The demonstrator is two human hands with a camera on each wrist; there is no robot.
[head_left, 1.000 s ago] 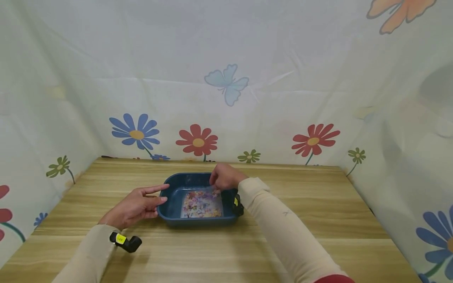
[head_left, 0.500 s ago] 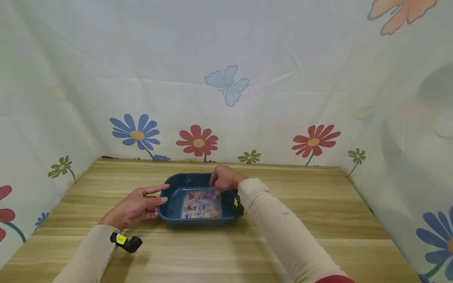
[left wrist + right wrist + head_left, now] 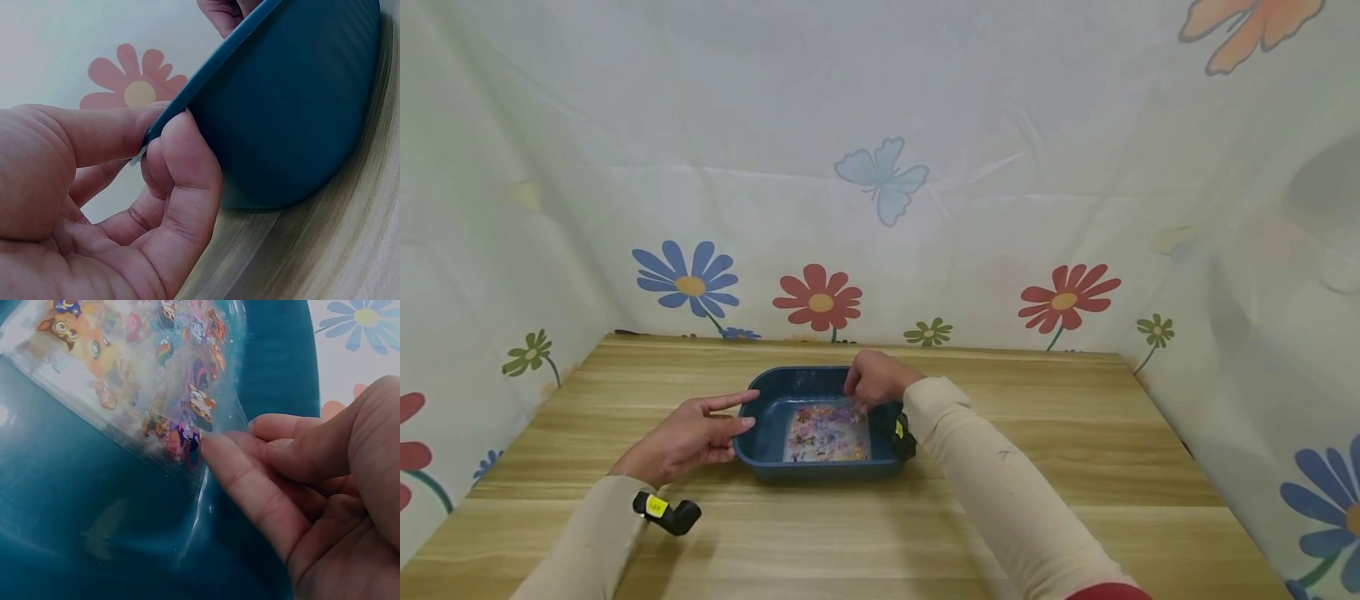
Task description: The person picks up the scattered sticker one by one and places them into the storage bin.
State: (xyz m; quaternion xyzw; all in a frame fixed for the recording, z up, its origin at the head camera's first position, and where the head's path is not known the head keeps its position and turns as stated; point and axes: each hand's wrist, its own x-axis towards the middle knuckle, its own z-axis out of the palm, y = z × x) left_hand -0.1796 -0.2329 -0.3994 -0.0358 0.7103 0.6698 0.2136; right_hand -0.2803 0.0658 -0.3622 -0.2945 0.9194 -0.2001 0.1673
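A dark blue plastic basin [image 3: 827, 471] stands on the table. My left hand [image 3: 688, 437] pinches its left rim between thumb and fingers, as the left wrist view shows close up. Inside lies a clear plastic bag [image 3: 827, 433] with many small colourful cartoon stickers [image 3: 181, 434] in it. At the back right of the basin, my right hand [image 3: 880, 379] reaches over the inside and pinches a corner of the bag. In the right wrist view the thumb and fingers [image 3: 234, 465] meet at that clear corner, which is slightly lifted. Light glints on the basin floor.
Light wood-grain table [image 3: 1037, 433] spreads on all sides of the basin. A pale curtain [image 3: 1000, 108] printed with flowers and a butterfly hangs behind and at both sides. Each wrist wears a small black camera [image 3: 670, 512] with a yellow label.
The bag of stickers has shifted a little in the basin and its stickers lie slightly differently. Both hands stay in nearly the same place, and so does the basin.
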